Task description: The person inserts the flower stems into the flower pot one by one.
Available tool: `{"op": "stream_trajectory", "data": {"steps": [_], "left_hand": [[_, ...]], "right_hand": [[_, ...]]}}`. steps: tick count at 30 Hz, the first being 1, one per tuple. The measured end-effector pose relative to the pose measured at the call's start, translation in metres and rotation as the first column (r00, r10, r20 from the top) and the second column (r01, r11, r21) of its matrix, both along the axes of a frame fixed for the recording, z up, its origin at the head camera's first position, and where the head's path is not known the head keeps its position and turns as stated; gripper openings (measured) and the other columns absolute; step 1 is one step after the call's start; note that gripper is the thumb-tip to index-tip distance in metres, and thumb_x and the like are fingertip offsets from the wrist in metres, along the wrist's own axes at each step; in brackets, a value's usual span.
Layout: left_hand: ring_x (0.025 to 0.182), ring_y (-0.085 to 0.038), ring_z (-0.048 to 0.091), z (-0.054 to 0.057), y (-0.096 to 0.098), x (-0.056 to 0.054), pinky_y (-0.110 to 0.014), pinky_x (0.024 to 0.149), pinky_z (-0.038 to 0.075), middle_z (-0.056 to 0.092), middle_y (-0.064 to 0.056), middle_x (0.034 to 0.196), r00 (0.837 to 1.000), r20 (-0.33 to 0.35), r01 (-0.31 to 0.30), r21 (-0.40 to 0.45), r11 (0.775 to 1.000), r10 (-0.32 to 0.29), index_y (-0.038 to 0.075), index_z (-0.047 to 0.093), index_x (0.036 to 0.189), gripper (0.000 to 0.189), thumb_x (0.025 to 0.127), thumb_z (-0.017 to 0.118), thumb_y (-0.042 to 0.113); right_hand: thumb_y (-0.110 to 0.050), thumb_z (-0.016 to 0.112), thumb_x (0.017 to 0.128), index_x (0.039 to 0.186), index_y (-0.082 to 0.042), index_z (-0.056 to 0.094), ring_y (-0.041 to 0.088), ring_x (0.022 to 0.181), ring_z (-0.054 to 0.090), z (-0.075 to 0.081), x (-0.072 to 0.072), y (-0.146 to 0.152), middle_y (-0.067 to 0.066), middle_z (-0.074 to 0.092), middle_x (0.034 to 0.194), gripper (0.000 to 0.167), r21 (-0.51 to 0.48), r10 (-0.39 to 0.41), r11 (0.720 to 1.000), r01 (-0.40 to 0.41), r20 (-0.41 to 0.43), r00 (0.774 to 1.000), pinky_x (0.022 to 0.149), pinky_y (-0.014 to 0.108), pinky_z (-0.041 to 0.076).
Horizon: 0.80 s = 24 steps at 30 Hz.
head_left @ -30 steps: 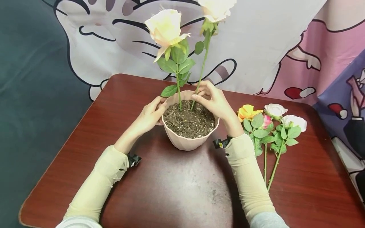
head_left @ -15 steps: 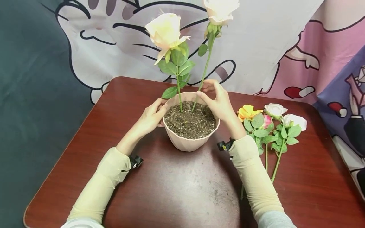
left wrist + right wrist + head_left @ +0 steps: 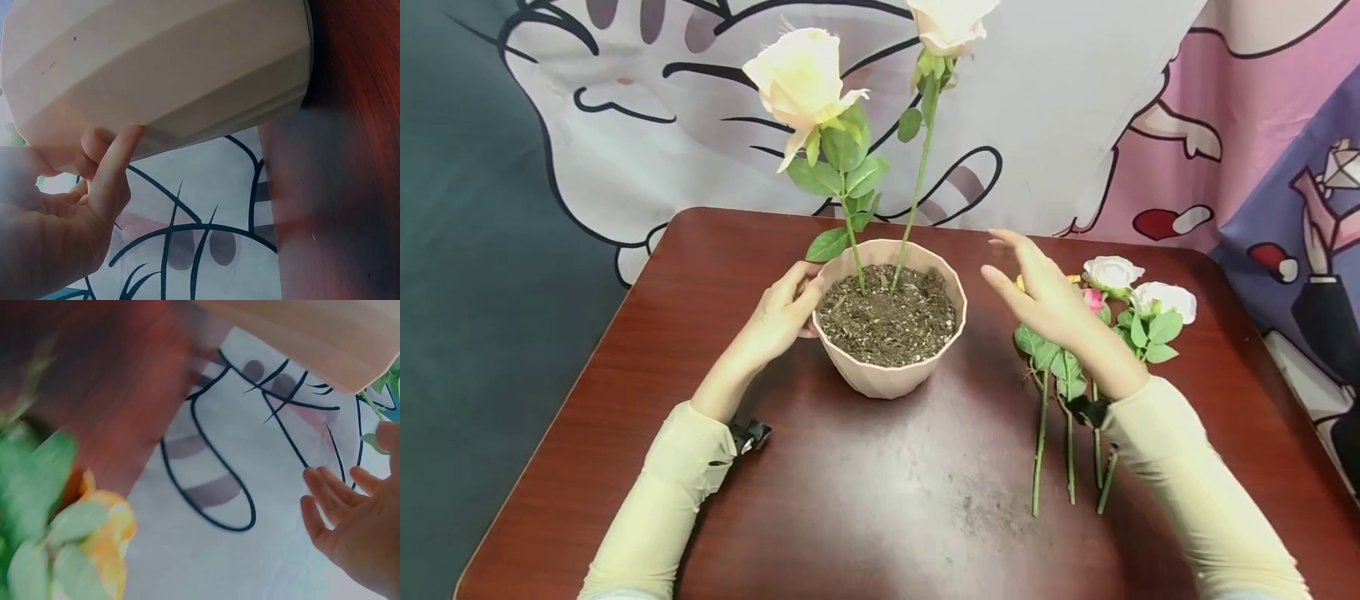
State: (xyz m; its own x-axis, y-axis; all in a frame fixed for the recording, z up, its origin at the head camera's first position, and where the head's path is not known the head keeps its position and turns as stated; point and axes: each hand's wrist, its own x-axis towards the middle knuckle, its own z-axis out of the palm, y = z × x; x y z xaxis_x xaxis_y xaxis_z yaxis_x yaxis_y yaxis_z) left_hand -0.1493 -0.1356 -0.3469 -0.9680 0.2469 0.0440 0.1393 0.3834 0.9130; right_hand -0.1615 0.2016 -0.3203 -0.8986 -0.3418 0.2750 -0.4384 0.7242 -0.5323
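Observation:
A pale pink faceted flower pot (image 3: 880, 382), filled with dark soil (image 3: 887, 325), stands on the table. Two tall cream roses rise from the soil, the left rose (image 3: 801, 87) leafy and the right rose (image 3: 951, 29) on a leaning stem. My left hand (image 3: 778, 312) grips the pot's left rim, thumb near the top edge. In the left wrist view, fingers (image 3: 115, 165) touch the pot's outer wall from below the rim. My right hand (image 3: 1051, 300) is in the air right of the pot, fingers spread and holding nothing; the right wrist view shows them apart from the pot.
Several cut roses lie on the right of the table beneath my right forearm, among them a white rose (image 3: 1165, 302) and a yellow rose (image 3: 112, 537). Behind the brown table (image 3: 887, 500) hangs a cartoon cat cloth (image 3: 647, 158).
My right hand has let go of the right rose's stem and moved right, over the lying roses. The left hand stays on the pot.

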Motion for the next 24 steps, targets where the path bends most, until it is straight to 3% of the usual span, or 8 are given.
{"op": "stream_trajectory", "data": {"steps": [5,11,17,24], "left_hand": [[0.060,-0.020,0.057,0.000,-0.001,-0.002,-0.032,0.057,0.057,0.048,-0.009,0.080,1.000,-0.003,0.004,-0.001,1.000,-0.004,0.011,0.049,0.123,0.032,0.099,0.041,0.031],[0.060,-0.018,0.058,0.000,0.000,-0.002,-0.031,0.057,0.057,0.049,-0.009,0.081,1.000,0.002,0.005,-0.002,1.000,-0.005,0.011,0.049,0.124,0.033,0.100,0.040,0.032],[0.059,-0.014,0.056,0.000,0.000,-0.002,-0.030,0.057,0.057,0.050,-0.010,0.082,1.000,0.002,0.007,0.001,1.000,-0.007,0.010,0.048,0.126,0.034,0.100,0.041,0.031],[0.060,-0.011,0.055,0.000,0.000,-0.001,-0.029,0.057,0.056,0.049,-0.008,0.083,1.000,0.010,0.004,0.012,1.000,-0.004,0.010,0.047,0.128,0.035,0.100,0.040,0.030]], "right_hand": [[-0.037,0.057,0.093,0.144,-0.013,0.032,0.036,0.122,0.044,-0.008,0.019,0.026,0.016,0.047,0.134,0.062,0.153,-0.031,0.987,0.040,-0.061,0.998,0.100,0.056,0.031],[-0.028,0.067,0.087,0.140,-0.007,0.036,0.036,0.116,0.049,-0.022,0.041,0.051,0.019,0.051,0.128,0.065,0.235,-0.072,0.968,0.090,-0.082,0.994,0.093,0.056,0.038],[-0.022,0.071,0.084,0.137,-0.006,0.039,0.034,0.099,0.059,-0.041,0.064,0.070,0.019,0.058,0.116,0.064,0.197,-0.141,0.971,0.139,-0.006,0.990,0.080,0.054,0.047],[-0.013,0.074,0.080,0.126,-0.003,0.048,0.025,0.074,0.066,-0.066,0.084,0.082,0.016,0.067,0.094,0.054,0.140,-0.123,0.983,0.117,0.028,0.992,0.062,0.041,0.053]]}}
